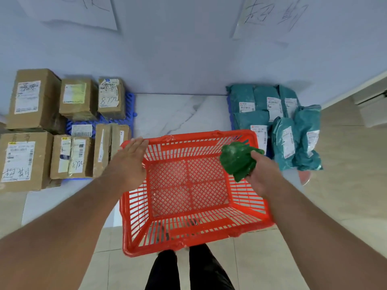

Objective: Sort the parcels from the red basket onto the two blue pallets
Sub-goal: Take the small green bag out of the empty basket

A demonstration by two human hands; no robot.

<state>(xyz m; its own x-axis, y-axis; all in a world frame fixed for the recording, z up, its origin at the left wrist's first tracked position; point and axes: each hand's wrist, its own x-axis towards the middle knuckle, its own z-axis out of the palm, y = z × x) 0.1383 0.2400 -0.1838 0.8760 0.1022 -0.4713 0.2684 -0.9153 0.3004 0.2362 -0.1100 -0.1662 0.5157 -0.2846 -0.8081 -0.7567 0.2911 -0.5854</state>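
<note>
Brown cardboard boxes with white labels crowd the left blue pallet. The left hand hovers flat, fingers straight and holding nothing, over the left rim of the red basket, whose mesh floor shows bare. The right hand grips a crumpled green bag parcel above the basket's right side. Teal bag parcels with white labels are heaped on the right blue pallet. The floor is beige and marbled white tile, and handwritten paper sheets hang on the pale wall.
</note>
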